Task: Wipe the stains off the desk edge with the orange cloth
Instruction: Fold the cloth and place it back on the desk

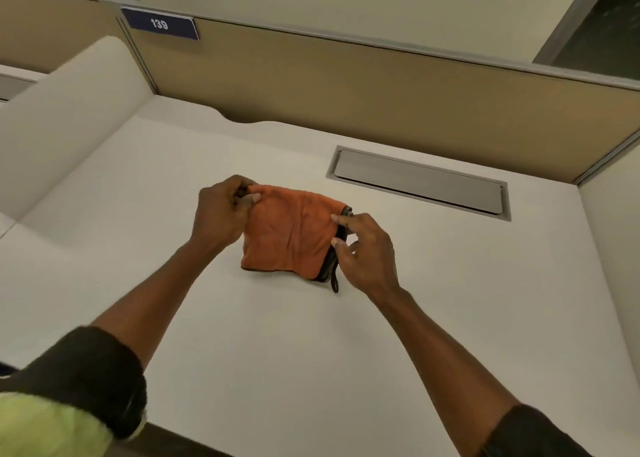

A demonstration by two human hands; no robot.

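Note:
A folded orange cloth (289, 229) with a dark trim lies in the middle of the white desk (450, 283). My left hand (221, 214) pinches the cloth's upper left corner between thumb and fingers. My right hand (363, 250) holds the dark trimmed right edge with its fingertips. A dark loop of the trim hangs off the cloth's lower right corner. The desk's near edge runs along the bottom of the view, partly hidden by my forearms and dark sleeves. I cannot make out any stains from here.
A grey cable-tray lid (420, 183) is set into the desk behind the cloth. Tan partition panels (346, 89) wall the back and right. A white curved divider (65, 117) stands on the left, with a blue "139" plate (159, 24) above.

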